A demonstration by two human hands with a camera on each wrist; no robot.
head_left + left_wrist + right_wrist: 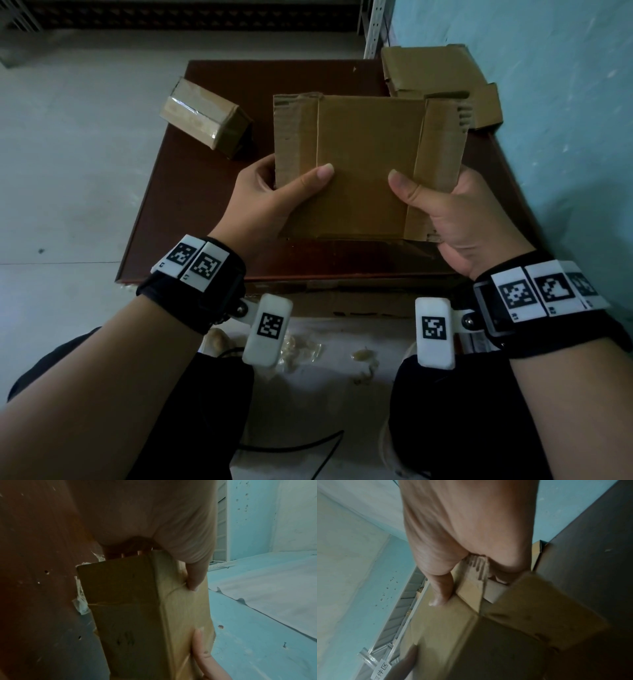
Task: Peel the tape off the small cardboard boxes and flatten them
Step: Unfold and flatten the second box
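I hold an untaped cardboard box (366, 164) above the brown table (191, 212), its flaps spread at both sides. My left hand (274, 192) grips its left edge, thumb on the top face and fingers underneath. My right hand (455, 212) grips the right edge the same way. In the left wrist view the box (137, 615) shows two faces still at an angle, with my left thumb (195, 580) on it. The right wrist view shows the box (471, 635) with an open end flap. A taped small box (205, 118) lies at the table's far left corner.
Flattened cardboard pieces (438, 78) are stacked at the table's far right, by the pale blue wall (565, 102). Crumpled tape scraps (301, 349) lie on the floor between my knees. A metal rack post (375, 27) stands at the back.
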